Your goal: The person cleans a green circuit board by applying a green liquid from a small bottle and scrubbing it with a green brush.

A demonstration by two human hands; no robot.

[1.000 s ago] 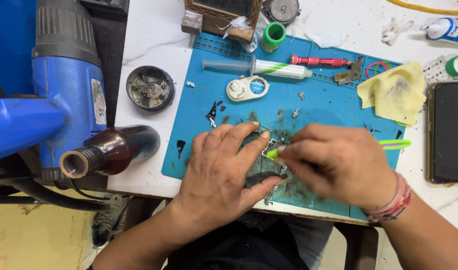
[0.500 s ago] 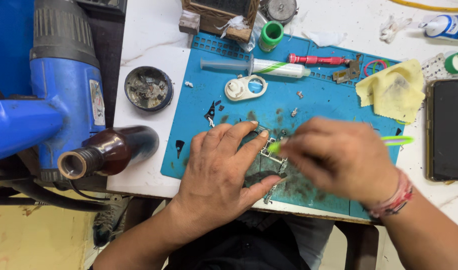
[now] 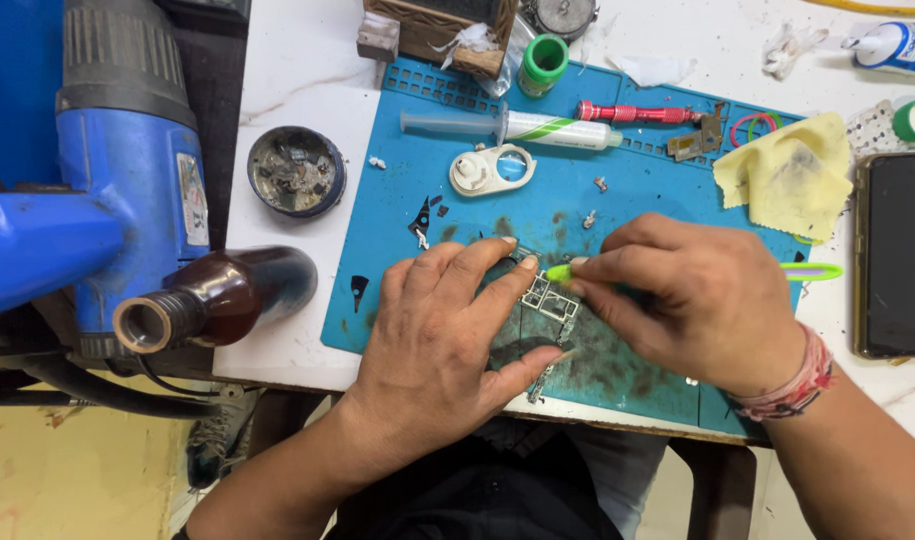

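Left hand (image 3: pixel 433 345) is pressing flat, fingers spread, pinning the small circuit board (image 3: pixel 546 300) to the blue mat (image 3: pixel 658 200); right hand (image 3: pixel 693 300) is pinching the green-tipped tool (image 3: pixel 560 272), tip pointing left, touching the board's upper edge.

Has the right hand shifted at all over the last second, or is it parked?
Yes, slightly. The right hand with the green tool has edged left toward the small circuit board, judged against the yellow cloth, which stays put.

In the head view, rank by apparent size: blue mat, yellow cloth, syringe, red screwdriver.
1. blue mat
2. yellow cloth
3. syringe, longer but thinner than the cloth
4. red screwdriver
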